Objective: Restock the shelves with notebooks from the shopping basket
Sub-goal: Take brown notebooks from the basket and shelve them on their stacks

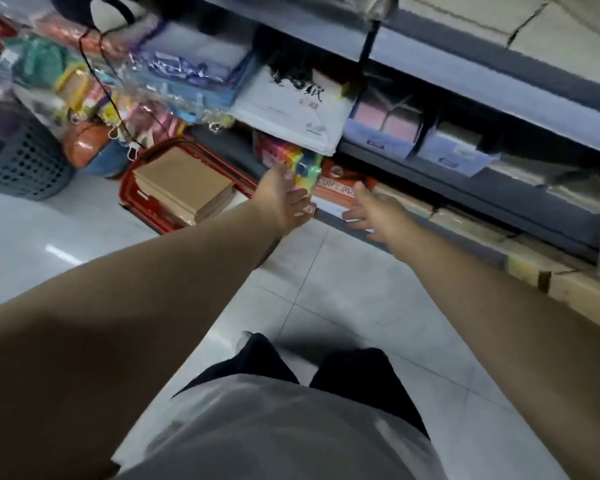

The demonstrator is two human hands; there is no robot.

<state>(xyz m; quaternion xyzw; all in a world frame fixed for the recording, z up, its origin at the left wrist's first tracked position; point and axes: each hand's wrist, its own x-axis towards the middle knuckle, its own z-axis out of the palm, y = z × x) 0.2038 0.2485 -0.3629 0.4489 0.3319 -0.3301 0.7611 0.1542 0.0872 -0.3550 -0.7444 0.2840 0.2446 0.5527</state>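
Notebooks point(184, 185), flat brown card, fill red basket point(131, 197); left hand point(284, 199) and right hand point(374, 213) splayed, grip empty.

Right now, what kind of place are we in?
Most likely a stationery shop aisle: tiered shelves stocked with packaged paper, a copy-paper box low down, and a red shopping basket of brown notebooks.

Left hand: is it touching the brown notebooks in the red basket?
Apart. The head view shows the left hand open, right of the brown notebooks, with the red basket rim visible between them.
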